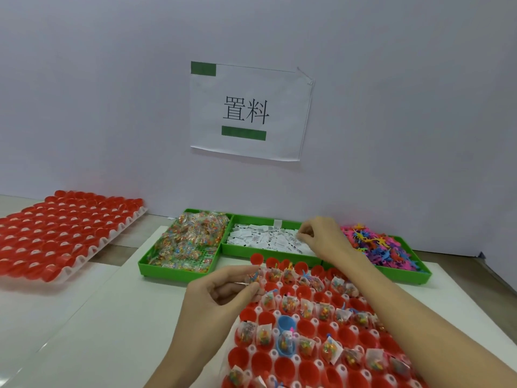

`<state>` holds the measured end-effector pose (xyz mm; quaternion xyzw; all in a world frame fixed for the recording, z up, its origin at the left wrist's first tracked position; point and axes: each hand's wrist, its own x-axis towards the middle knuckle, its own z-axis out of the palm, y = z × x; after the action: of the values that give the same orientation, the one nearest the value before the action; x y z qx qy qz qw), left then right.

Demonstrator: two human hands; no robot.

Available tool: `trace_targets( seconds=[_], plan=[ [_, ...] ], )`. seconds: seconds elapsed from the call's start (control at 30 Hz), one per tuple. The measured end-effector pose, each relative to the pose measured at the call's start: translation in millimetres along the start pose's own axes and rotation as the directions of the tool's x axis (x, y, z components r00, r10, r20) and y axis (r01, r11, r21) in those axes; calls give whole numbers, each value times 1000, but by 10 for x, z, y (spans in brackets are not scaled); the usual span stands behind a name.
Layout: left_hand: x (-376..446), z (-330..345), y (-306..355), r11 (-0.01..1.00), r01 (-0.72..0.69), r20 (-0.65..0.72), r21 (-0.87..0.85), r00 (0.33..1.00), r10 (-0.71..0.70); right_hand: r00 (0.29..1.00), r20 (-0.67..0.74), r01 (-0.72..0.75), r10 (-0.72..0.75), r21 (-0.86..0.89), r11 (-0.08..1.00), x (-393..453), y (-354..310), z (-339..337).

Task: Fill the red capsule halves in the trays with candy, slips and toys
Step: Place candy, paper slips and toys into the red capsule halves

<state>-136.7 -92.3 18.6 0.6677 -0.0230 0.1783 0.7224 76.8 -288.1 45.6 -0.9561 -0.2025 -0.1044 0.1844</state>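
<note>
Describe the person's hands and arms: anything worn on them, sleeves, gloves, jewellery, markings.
Both the left hand and the right hand are bare, with no gloves. No rings, watch or bracelets show. Both forearms are uncovered as far as the frame edge, so no sleeves are visible. No markings show on them.

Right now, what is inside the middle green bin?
The middle green bin holds a loose pile of white paper slips with black print. The right hand reaches into it and covers the right end; the bin's floor is hidden under the slips.
</note>
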Motion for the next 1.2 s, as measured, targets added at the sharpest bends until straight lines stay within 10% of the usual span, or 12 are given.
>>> trace_targets(
  seconds=[0.4, 1.2],
  plan=[
    [-121, 140, 207, 999, -19, 75, 27, 997, 17, 991, -101, -3, 89, 647, 762, -1375, -57, -613],
    [-149, 608, 307, 984, -98, 294, 150, 955, 50, 994, -109, 86, 0, 785, 614, -2082, -290, -628]
  ],
)
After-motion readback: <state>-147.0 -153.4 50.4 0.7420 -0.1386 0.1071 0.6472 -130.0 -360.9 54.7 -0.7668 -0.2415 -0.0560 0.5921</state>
